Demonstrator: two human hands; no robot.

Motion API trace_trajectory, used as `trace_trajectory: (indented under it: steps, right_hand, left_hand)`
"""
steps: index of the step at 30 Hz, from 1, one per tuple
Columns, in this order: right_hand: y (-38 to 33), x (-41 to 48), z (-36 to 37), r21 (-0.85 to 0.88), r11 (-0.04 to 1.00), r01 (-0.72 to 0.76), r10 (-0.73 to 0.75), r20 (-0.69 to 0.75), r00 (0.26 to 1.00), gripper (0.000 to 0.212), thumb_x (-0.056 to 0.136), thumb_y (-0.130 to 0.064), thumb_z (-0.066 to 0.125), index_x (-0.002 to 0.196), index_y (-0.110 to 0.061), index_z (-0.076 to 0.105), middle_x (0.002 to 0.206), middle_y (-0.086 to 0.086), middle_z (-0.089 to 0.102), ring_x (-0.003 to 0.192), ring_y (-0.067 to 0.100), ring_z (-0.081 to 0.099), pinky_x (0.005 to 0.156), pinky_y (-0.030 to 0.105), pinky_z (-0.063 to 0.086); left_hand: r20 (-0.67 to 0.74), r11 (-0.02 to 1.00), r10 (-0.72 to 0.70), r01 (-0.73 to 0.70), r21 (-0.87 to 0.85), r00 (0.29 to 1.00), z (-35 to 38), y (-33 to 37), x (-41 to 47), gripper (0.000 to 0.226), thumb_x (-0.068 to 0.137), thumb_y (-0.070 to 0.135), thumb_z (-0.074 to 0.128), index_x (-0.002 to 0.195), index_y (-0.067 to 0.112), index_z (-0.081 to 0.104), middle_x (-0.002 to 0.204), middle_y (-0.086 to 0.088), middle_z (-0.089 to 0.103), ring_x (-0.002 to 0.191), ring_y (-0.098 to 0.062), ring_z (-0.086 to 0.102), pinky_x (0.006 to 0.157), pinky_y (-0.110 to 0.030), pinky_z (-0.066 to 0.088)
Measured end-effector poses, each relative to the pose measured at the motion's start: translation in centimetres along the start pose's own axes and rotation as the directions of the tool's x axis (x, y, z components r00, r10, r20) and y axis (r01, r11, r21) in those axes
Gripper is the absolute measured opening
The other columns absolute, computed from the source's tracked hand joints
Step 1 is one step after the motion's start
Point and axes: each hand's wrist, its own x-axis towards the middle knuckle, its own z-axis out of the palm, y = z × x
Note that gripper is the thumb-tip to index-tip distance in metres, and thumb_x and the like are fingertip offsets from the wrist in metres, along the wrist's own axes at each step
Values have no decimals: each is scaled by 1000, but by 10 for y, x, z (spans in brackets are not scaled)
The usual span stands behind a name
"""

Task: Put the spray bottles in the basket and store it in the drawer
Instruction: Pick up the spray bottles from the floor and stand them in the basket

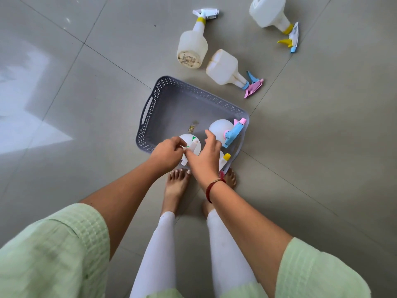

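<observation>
A grey perforated basket [163,104] stands on the floor in front of my feet. Three bottles stand upright at its near end: one with a green-and-white sprayer [192,144], one with a blue-and-pink sprayer [221,127], one with a yellow-tipped sprayer [225,159] mostly hidden by my wrist. My left hand [167,152] pinches the white sprayer head of the green bottle. My right hand [204,157] rests on the same sprayer with fingers spread. Three more bottles lie on the floor beyond the basket: a round one [193,47], a square one [223,68] and one at the top right [270,11].
Grey glossy floor tiles run all around. A bright patch of reflected light lies at the left. My bare feet [178,183] stand right against the basket's near edge. A small yellowish scrap [192,126] lies on the basket's bottom. No drawer is in view.
</observation>
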Motion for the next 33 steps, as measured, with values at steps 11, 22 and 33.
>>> trace_trajectory:
  steps: [11, 22, 33]
  right_hand:
    - [-73, 131, -82, -159, 941, 300, -324, -152, 934, 28, 82, -6, 60, 110, -5, 62, 111, 14, 59, 93, 23, 57, 92, 28, 44]
    - [-24, 272, -124, -651, 747, -137, 104, -89, 991, 81, 66, -33, 81, 135, -21, 38, 137, 12, 30, 117, 39, 50, 103, 42, 39]
    - [22, 300, -102, -504, 848, -164, 95, -159, 983, 65, 71, -17, 78, 125, -18, 43, 132, 12, 34, 96, 35, 58, 84, 33, 44]
  left_hand:
    - [-188, 966, 215, -180, 184, 958, -38, 26, 38, 40, 86, 17, 49, 126, 18, 49, 129, -9, 44, 120, -28, 45, 93, -41, 45]
    - [-299, 943, 321, -273, 190, 899, -43, 56, 128, 37, 84, 18, 51, 120, 14, 54, 127, -12, 45, 119, -31, 44, 102, -43, 40]
    - [-237, 956, 292, -275, 101, 927, 0, 21, 136, 30, 85, 14, 53, 113, 16, 61, 126, -8, 44, 121, -26, 44, 98, -34, 38]
